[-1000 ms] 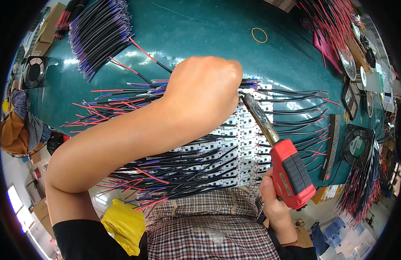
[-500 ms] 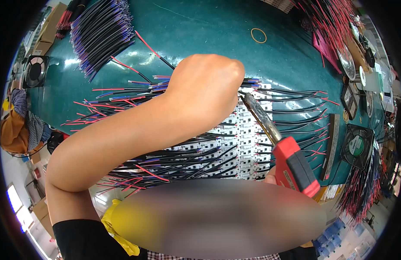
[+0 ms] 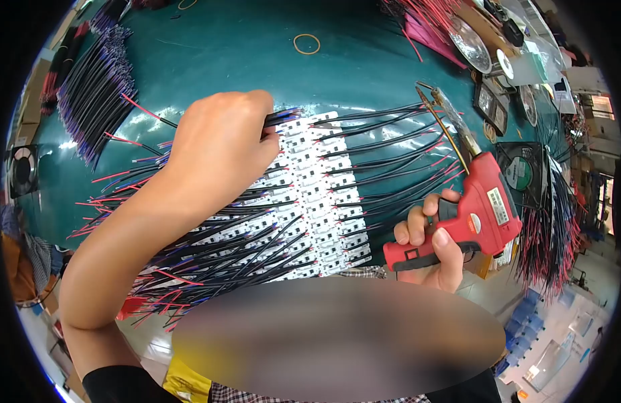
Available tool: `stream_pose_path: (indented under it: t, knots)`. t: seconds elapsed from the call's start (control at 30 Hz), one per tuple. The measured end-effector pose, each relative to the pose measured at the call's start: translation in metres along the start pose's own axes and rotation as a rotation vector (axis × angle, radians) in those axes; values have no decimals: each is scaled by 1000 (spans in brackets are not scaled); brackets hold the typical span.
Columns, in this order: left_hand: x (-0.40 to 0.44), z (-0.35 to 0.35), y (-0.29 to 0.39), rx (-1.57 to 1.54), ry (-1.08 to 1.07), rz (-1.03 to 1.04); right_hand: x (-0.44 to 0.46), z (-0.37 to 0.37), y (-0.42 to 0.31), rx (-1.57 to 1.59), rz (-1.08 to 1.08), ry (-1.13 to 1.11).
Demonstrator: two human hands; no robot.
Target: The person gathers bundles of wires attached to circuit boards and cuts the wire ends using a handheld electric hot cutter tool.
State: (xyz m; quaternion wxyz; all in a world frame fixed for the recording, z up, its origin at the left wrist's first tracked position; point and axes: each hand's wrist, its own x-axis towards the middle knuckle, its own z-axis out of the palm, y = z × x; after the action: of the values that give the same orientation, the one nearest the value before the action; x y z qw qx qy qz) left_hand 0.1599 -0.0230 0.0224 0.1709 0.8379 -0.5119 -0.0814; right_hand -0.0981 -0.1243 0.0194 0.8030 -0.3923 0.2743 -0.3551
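My left hand (image 3: 220,138) is closed over a small bunch of black wires with blue tips (image 3: 283,117), at the top left corner of a panel of white circuit boards (image 3: 317,195). Its fingertips are hidden behind the hand. My right hand (image 3: 435,235) wraps round the handle of a red soldering gun (image 3: 486,208). The gun's tip points up and away, apart from the boards, over the red ends of the black wires (image 3: 391,151) on the panel's right side. More black wires (image 3: 236,235) lie across the panel's left part.
A large stack of black wires (image 3: 96,94) lies at the back left. A rubber band (image 3: 306,44) rests on the green table (image 3: 223,54). Fans stand at the left (image 3: 23,171) and right (image 3: 522,171). A solder spool (image 3: 504,64) and red wires (image 3: 424,17) sit at the back right.
The soldering gun has swung right, away from the boards, and its side now shows. My left hand has shifted left to the panel's edge. The whole view has turned slightly.
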Motion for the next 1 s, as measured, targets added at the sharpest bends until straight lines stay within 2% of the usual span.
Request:
stream_pose_path:
  t: [0.23,0.3,0.4,0.57,0.63,0.67,0.7,0.77,0.8,0.97,1.0]
  knots:
    - [-3,-4,2,-8,18,9,-2,-1,0,5,-12,45]
    - [-5,-8,9,-60,-47,-34,-2,-1,0,-7,-35,56]
    - [-9,-10,11,-110,-26,-48,-4,0,1,-53,-33,62]
    - [-9,-13,8,-53,-82,-94,-8,-5,2,-55,-41,49]
    - [-12,-13,5,-88,-18,-36,-12,-7,3,-89,-45,16]
    - [-13,-7,2,-40,119,43,-16,-5,1,-99,-37,25]
    - [-14,-12,3,-15,116,18,-19,-6,2,-237,-59,18]
    - [-13,-23,10,64,232,130,-23,-8,0,-258,-121,-112]
    - [-14,-26,15,61,243,119,-25,-9,0,-285,-116,-129]
    - [-26,-14,14,11,144,84,-39,-5,0,-436,-35,-124]
    - [-27,-12,14,-37,65,34,-43,-2,-2,-451,34,-114]
